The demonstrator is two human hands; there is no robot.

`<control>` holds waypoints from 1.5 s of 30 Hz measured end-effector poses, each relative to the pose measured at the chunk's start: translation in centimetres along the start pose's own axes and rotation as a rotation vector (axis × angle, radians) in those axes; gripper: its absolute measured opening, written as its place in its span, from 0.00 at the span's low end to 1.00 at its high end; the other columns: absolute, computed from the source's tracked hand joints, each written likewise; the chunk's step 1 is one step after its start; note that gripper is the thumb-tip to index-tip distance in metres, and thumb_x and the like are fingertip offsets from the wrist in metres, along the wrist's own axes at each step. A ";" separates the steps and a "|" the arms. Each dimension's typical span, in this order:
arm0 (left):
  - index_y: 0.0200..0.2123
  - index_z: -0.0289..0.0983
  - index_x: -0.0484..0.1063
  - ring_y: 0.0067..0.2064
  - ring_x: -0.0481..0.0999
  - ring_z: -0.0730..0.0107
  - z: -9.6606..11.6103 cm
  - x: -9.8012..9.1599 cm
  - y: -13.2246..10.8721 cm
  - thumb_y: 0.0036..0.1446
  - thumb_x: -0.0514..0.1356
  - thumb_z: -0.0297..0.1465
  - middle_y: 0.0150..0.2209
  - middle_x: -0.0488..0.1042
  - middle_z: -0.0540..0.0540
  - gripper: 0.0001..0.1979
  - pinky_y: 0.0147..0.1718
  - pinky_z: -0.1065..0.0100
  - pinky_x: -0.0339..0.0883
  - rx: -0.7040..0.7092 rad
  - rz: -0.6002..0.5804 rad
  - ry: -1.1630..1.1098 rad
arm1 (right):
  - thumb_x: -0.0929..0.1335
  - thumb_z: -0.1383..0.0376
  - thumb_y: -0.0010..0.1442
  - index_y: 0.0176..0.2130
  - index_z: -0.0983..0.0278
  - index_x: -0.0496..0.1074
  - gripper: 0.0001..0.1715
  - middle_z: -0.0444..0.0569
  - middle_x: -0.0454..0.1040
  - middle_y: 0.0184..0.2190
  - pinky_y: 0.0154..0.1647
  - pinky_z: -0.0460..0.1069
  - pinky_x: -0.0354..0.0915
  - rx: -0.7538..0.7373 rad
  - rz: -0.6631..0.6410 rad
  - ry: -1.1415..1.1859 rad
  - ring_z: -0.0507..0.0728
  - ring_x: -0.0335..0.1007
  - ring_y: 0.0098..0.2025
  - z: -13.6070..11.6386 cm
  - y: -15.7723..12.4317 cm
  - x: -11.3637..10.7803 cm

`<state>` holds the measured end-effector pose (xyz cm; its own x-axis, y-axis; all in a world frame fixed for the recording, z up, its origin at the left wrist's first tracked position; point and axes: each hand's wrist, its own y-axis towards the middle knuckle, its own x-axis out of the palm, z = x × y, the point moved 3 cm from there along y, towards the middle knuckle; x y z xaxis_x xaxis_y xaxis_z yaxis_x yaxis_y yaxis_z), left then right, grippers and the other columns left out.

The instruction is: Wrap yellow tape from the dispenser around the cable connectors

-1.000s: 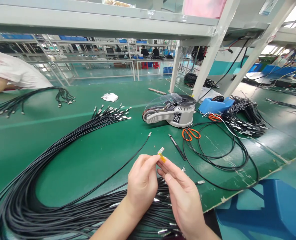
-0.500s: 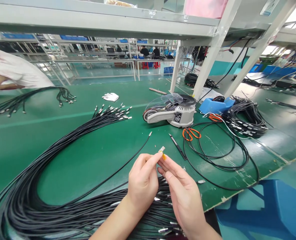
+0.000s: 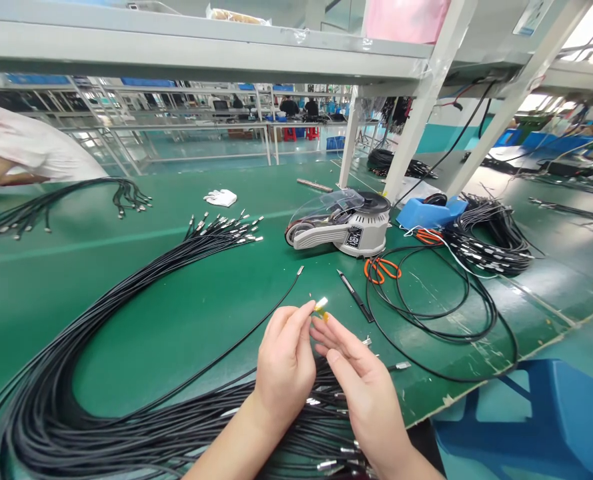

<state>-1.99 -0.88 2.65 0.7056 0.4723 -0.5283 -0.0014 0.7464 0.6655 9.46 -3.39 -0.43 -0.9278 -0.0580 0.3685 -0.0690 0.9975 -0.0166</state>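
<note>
My left hand is closed in a pinch on a black cable's end, most of the cable hidden by the fingers. Its silver connector pokes up past the fingertips, with a bit of yellow tape just below it. My right hand is beside it, thumb and fingers apart, the index fingertip touching or very near the tape. Beneath both hands runs a thick bundle of black cables with metal ends. One single cable lies apart from that bundle on the green table.
A grey tape dispenser machine stands ahead, right of centre. A black utility knife, orange-handled scissors, coiled cables and a blue tape holder are to the right. A white glove lies farther back. A person in white is at left.
My right fingers have drawn slightly away from the left ones, opening a small gap. The connector has tilted and shifted a little left in my left hand.
</note>
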 end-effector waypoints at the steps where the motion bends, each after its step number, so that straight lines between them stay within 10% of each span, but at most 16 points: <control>1: 0.46 0.34 0.69 0.39 0.69 0.84 0.0 0.0 0.0 0.54 0.53 0.20 0.37 0.70 0.48 0.16 0.40 0.81 0.66 0.000 0.005 0.002 | 0.66 0.60 0.60 0.55 0.59 0.65 0.23 0.51 0.68 0.53 0.56 0.54 0.63 0.011 0.010 -0.026 0.57 0.65 0.54 -0.1 -0.1 -0.2; 17: 0.39 0.36 0.70 0.36 0.69 0.87 0.4 -0.2 0.4 0.55 0.56 0.25 0.34 0.70 0.51 0.08 0.37 0.83 0.64 -0.033 -0.031 0.038 | 0.68 0.55 0.54 0.33 0.67 0.69 0.16 0.46 0.70 0.29 0.36 0.46 0.63 0.044 0.096 -0.257 0.50 0.65 0.32 -2.1 3.3 -0.3; 31: 0.30 0.35 0.66 0.17 0.62 0.85 -0.6 0.6 0.3 0.53 0.53 0.43 0.22 0.60 0.55 0.16 0.17 0.78 0.57 -0.871 -0.353 -0.541 | 0.65 0.60 0.59 0.33 0.66 0.69 0.11 0.49 0.71 0.31 0.38 0.49 0.65 -0.179 0.102 -0.433 0.53 0.67 0.34 -1.6 3.2 -0.4; 45: 0.26 0.31 0.65 0.16 0.58 0.85 -0.2 0.7 1.0 0.49 0.59 0.37 0.18 0.58 0.55 0.13 0.13 0.78 0.56 -1.016 -0.396 -1.089 | 0.65 0.61 0.60 0.33 0.66 0.69 0.10 0.49 0.71 0.32 0.40 0.49 0.65 -0.224 0.058 -0.412 0.53 0.68 0.36 -1.8 3.5 -0.1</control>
<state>-1.68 0.26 2.80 0.9351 -0.0492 0.3509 0.1573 0.9450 -0.2868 9.99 0.14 1.14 -0.9991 0.0319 -0.0273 0.0261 0.9812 0.1913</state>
